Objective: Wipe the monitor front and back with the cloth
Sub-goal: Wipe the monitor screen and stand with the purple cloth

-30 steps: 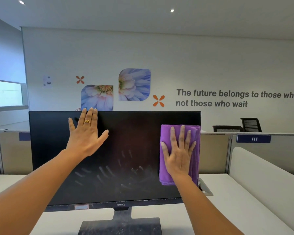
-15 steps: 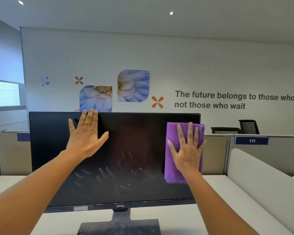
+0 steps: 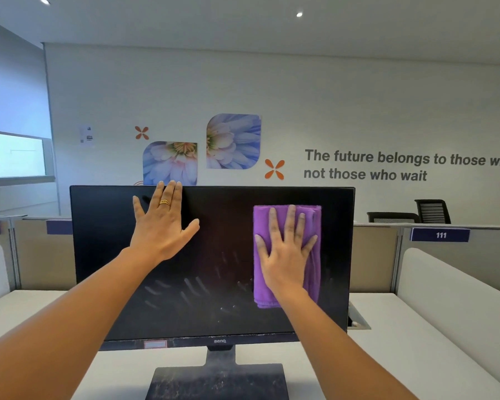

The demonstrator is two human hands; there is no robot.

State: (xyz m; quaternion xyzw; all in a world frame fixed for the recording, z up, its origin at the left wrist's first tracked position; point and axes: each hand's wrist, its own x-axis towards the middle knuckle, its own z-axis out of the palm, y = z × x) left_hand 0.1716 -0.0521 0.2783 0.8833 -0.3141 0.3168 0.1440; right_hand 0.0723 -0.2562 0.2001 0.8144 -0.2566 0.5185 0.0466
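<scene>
View: head camera, facing the screen side of the monitor.
Monitor (image 3: 113, 255): dark, upright on its stand base (image 3: 217, 382), standing on a white desk (image 3: 401, 342); front faces the person.
Cloth (image 3: 315, 223): purple, folded into a tall rectangle, lying flat against the right half of the screen.
Right hand (image 3: 285, 255): spread flat on the cloth, fingers straight and pointing up, palm pressing it to the glass; cloth shows above the fingertips and along the hand's right side.
Left hand (image 3: 163, 229): flat on the upper left-centre of the screen, fingers straight, thumb out to the right, fingertips reaching the top edge; a gold ring (image 3: 164, 202) on one finger.
Edges: cloth top sits just below the top bezel; its right side stops short of the right bezel, a strip of bare screen between.
Open room: bare screen between the two hands, below the left hand, and to the far left.
Marks: pale finger smudges (image 3: 191, 287) across the lower middle of the screen.
Around: a cable opening (image 3: 358, 317) in the desk just beside the lower right corner; a partition with plate 111 (image 3: 440, 235) behind; black chairs (image 3: 432, 210) farther back.
</scene>
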